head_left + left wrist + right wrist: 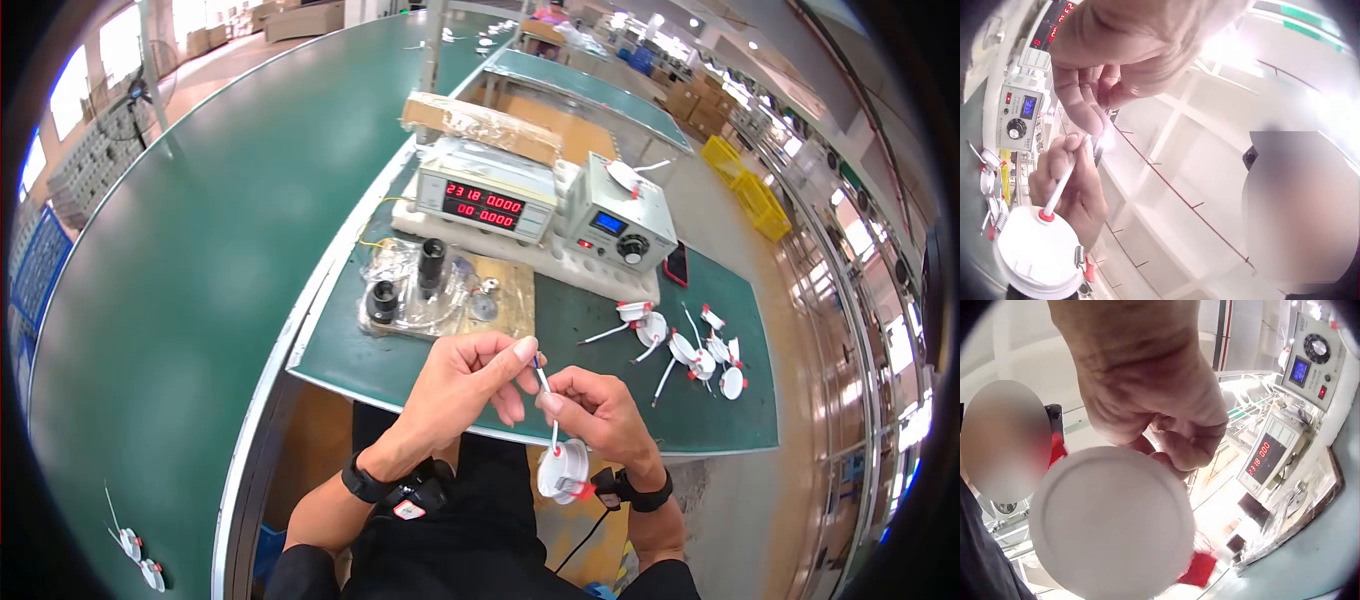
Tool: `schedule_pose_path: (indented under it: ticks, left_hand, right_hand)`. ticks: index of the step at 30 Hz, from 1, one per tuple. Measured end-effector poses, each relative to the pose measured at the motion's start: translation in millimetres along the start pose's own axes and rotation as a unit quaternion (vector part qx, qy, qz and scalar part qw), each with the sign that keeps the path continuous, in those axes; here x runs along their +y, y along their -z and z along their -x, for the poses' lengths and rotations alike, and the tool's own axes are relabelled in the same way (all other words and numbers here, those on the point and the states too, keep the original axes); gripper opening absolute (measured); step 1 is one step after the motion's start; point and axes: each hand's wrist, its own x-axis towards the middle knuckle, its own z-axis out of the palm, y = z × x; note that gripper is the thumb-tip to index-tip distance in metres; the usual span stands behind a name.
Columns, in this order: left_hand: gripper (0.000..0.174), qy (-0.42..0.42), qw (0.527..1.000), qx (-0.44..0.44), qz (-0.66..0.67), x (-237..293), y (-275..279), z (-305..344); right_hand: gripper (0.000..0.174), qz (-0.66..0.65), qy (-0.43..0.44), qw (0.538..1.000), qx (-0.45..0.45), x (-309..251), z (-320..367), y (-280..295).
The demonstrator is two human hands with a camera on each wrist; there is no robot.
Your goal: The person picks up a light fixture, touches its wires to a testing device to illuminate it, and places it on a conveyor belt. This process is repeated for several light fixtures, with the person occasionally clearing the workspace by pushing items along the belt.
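Observation:
A round white lamp with red tabs hangs by its white cable below the hands, in front of the table edge. The right hand pinches the cable between thumb and fingers. At the cable's upper end, the left hand pinches the wire tips, where a bit of blue shows. In the left wrist view the lamp's back shows a spring and a red cable entry. Its flat front fills much of the right wrist view and hides part of the right hand's fingers.
A power meter with red digits and a grey box with a dial stand behind. A board with black sockets lies left of centre. Several white lamps and a phone lie at the right. Two lamps lie far left.

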Motion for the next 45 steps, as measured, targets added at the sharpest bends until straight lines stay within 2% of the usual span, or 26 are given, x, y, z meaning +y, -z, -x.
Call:
schedule_pose_path:
  ticks: [2, 5, 8, 10, 13, 14, 15, 16, 17, 18, 19, 21, 22, 23, 24, 25, 26, 28, 29, 30, 41, 45]
  left_hand:
    - [0.028, -0.002, 0.997, -0.012, 0.071, -4.0, 10.1, -0.1]
    - [0.027, 0.038, 0.979, -0.026, 0.198, -6.2, 20.7, -0.3]
    - [0.026, 0.025, 0.975, 0.004, 0.221, -20.4, 21.8, -1.1]
    - [0.026, -0.038, 0.99, 0.062, 0.123, -39.9, 20.1, -5.2]
    - [0.025, -0.122, 0.981, 0.152, -0.004, -53.0, 2.1, -9.6]
    - [0.024, -0.114, 0.982, 0.148, -0.028, -50.6, 0.2, -11.8]
    - [0.022, -0.15, 0.967, 0.162, -0.13, -62.6, 1.3, -16.6]
    - [0.021, -0.173, 0.938, 0.185, -0.235, -81.2, 8.3, -25.6]
    - [0.025, -0.192, 0.946, 0.149, -0.214, -95.0, 12.0, -31.0]
    - [0.028, -0.145, 0.97, 0.123, -0.153, -89.4, 14.0, -33.5]
    - [0.03, -0.094, 0.989, 0.081, -0.077, -89.9, 8.3, -32.8]
    - [0.036, -0.08, 0.991, 0.011, 0.108, -120.7, 16.4, -41.9]
    - [0.041, -0.119, 0.992, -0.027, 0.022, -134.4, 25.4, -44.1]
    - [0.045, -0.028, 0.997, -0.043, -0.054, -98.4, 21.4, -22.9]
    - [0.045, 0.049, 0.996, -0.072, -0.036, -119.0, 27.8, -24.5]
    - [0.044, 0.051, 0.994, -0.061, 0.069, -121.9, 17.6, -18.2]
    - [0.043, 0.099, 0.978, -0.057, 0.173, -132.3, 17.1, -21.8]
    - [0.04, 0.15, 0.97, -0.041, 0.187, -124.0, 11.4, -30.2]
    - [0.046, 0.167, 0.968, -0.042, 0.184, -122.1, 8.4, -36.7]
    - [0.046, 0.173, 0.967, -0.041, 0.18, -117.8, 4.8, -42.5]
    - [0.051, 0.203, 0.962, -0.047, 0.179, -104.9, 32.1, -61.7]
    - [0.051, 0.207, 0.962, -0.04, 0.176, -107.1, 35.0, -64.4]
  right_hand:
    - [0.024, -0.014, 0.013, 0.999, -0.027, -2.9, -7.1, -6.9]
    - [0.025, -0.047, 0.011, 0.999, -0.018, 3.0, -16.3, -19.0]
    - [0.026, -0.034, 0.021, 0.999, -0.002, 5.7, -23.8, -24.2]
    - [0.026, -0.036, 0.022, 0.999, 0.017, 12.6, -27.0, -22.6]
    - [0.025, 0.008, 0.004, 0.999, 0.052, 5.1, -26.6, -23.8]
    - [0.024, 0.036, 0.018, 0.993, 0.113, 9.9, -28.2, -28.4]
    - [0.023, 0.053, 0.05, 0.985, 0.156, 21.7, -33.8, -30.5]
    - [0.023, 0.002, 0.048, 0.983, 0.175, 29.2, -40.4, -31.3]
    - [0.025, 0.013, 0.033, 0.988, 0.151, 39.8, -44.0, -23.1]
    - [0.027, -0.06, 0.039, 0.985, 0.154, 52.4, -48.0, -23.1]
    - [0.027, -0.067, 0.058, 0.982, 0.169, 54.7, -50.3, -25.1]
    - [0.026, -0.069, 0.024, 0.981, 0.182, 50.2, -52.5, -20.1]
    - [0.026, -0.051, 0.055, 0.978, 0.193, 53.1, -60.6, -20.2]
    - [0.026, -0.028, 0.075, 0.974, 0.213, 60.3, -70.8, -18.9]
    - [0.027, -0.059, 0.051, 0.979, 0.188, 58.3, -78.3, -24.6]
    - [0.028, 0.017, 0.024, 0.982, 0.184, 67.3, -86.4, -20.2]
    - [0.028, 0.027, -0.003, 0.984, 0.178, 68.1, -89.4, -18.6]
    - [0.029, 0.014, -0.01, 0.985, 0.171, 100.6, -102.5, -12.6]
    - [0.029, 0.012, -0.017, 0.987, 0.156, 108.2, -107.4, -6.9]
    - [0.029, 0.014, -0.046, 0.988, 0.147, 106.8, -110.5, -1.8]
    - [0.03, -0.027, -0.07, 0.994, 0.074, 102.8, -145.2, 5.0]
    - [0.029, -0.021, -0.082, 0.993, 0.08, 104.0, -149.1, 3.6]
